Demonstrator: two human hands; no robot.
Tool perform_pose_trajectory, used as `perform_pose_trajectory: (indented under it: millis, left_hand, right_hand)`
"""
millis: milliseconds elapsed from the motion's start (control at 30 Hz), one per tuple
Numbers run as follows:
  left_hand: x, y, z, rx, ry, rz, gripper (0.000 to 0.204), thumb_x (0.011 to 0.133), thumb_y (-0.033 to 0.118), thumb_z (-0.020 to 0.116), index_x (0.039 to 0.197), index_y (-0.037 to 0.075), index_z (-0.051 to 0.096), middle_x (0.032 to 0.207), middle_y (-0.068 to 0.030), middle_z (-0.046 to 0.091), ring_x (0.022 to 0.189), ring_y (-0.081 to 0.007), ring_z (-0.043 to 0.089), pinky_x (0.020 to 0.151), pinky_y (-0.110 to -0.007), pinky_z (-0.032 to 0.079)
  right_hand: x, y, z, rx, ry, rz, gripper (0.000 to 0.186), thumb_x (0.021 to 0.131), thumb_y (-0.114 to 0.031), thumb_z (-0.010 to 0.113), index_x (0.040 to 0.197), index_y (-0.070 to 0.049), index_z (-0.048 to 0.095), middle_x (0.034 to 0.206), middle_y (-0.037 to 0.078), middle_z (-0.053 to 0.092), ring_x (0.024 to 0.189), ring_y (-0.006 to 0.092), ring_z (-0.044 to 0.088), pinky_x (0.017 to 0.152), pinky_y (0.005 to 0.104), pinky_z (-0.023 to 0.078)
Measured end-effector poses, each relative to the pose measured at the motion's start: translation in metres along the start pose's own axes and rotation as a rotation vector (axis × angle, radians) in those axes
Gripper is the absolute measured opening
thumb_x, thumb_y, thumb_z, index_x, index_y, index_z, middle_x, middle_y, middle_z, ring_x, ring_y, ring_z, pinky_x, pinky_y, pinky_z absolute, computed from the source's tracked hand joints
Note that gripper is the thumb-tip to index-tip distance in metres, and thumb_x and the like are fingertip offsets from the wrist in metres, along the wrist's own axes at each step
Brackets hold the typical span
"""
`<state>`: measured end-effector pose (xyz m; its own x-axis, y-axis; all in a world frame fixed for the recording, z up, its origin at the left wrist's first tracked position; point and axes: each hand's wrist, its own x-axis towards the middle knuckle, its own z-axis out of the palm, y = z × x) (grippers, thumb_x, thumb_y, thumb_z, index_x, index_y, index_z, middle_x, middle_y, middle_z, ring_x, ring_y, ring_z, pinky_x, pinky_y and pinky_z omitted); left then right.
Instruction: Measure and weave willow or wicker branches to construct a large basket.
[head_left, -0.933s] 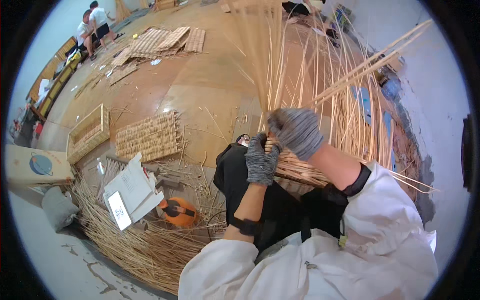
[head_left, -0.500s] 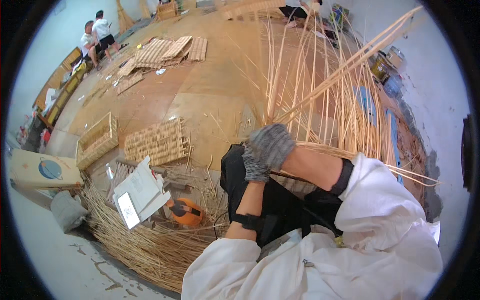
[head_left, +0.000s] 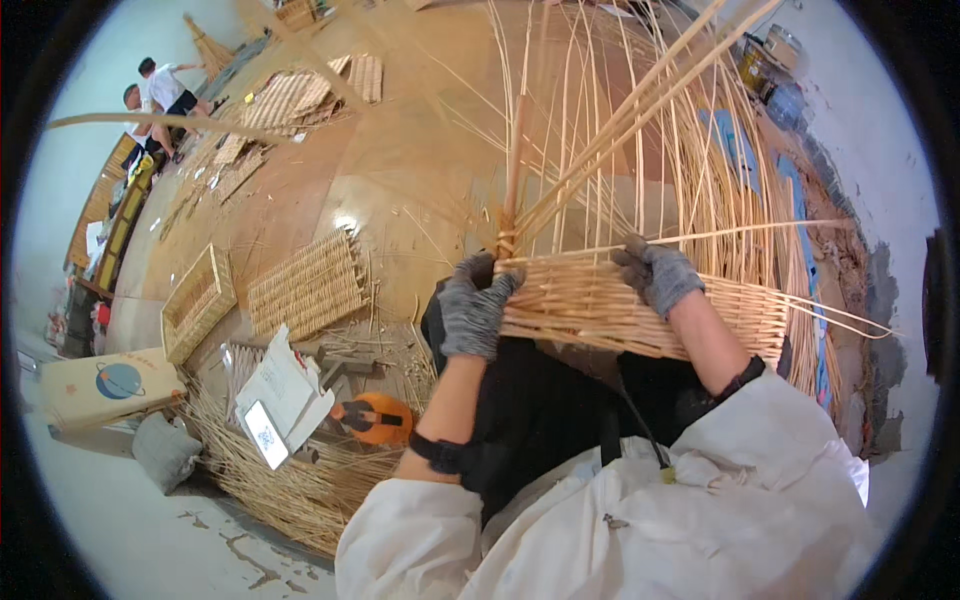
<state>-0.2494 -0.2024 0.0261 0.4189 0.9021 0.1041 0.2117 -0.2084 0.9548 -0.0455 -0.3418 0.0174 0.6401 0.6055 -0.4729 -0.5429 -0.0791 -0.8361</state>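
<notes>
A woven wicker panel lies across my lap, its long upright rods fanning out away from me. My left hand, in a grey knitted glove, grips the panel's left end, thumb on the weave. Just beyond it a thicker stake stands up with strands wound round its base. My right hand, gloved too, is closed at the panel's upper edge, fingers pinching a thin wicker strand that runs along that edge and out to the right. Its fingertips partly hide the strand.
On the left are a finished-looking woven panel, a shallow wicker tray, a carton, a phone on papers and an orange tool. Loose rods cover the near-left floor. Two people are far left; bottles stand far right.
My hands, together at the panel's left corner before, are now apart: the right has moved right along the upper edge. The panel's weave has come into view. The long rods have shifted.
</notes>
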Motion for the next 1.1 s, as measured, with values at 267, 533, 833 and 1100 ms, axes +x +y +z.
perform_pose_trajectory:
  millis: [267,533,833,1100]
  left_hand:
    - [0.040,-0.044,0.011,-0.125,-0.458,-0.256,0.041,0.070,0.015,0.070,0.105,0.004,0.052,0.097,-0.0070,0.058,0.085,-0.0140,0.055,0.073,-0.025,0.046]
    - [0.034,-0.039,0.024,0.058,-0.191,-0.275,0.044,0.066,0.016,0.073,0.101,-0.003,0.052,0.088,-0.0095,0.060,0.078,-0.0160,0.056,0.072,-0.027,0.046]
    - [0.031,-0.035,0.032,0.156,0.000,-0.347,0.044,0.061,0.019,0.075,0.091,-0.004,0.053,0.087,-0.0159,0.060,0.078,-0.0249,0.058,0.073,-0.032,0.044]
    - [-0.056,0.032,0.007,0.540,0.459,0.492,0.072,0.057,0.012,0.079,0.116,0.001,0.038,0.095,-0.0108,0.049,0.087,-0.0244,0.050,0.072,-0.032,0.047]
  right_hand:
    - [-0.020,-0.041,0.044,-0.530,-0.118,-0.373,0.013,0.079,-0.006,0.055,0.091,-0.001,0.052,0.084,0.011,0.058,0.079,0.0234,0.059,0.067,0.0327,0.052]
    - [0.109,-0.042,0.136,-1.638,0.151,-0.527,0.043,0.077,-0.009,0.052,0.120,-0.008,0.043,0.113,0.016,0.050,0.101,0.0264,0.051,0.087,0.0328,0.040]
    - [-0.017,0.007,0.038,0.076,0.118,-0.571,0.017,0.087,-0.017,0.046,0.100,-0.006,0.043,0.065,0.002,0.042,0.052,0.0110,0.043,0.054,0.0308,0.049]
    - [-0.001,0.027,-0.002,0.413,-0.190,-0.505,0.010,0.088,-0.019,0.045,0.083,-0.012,0.043,0.057,-0.001,0.036,0.047,0.0116,0.038,0.056,0.0346,0.049]
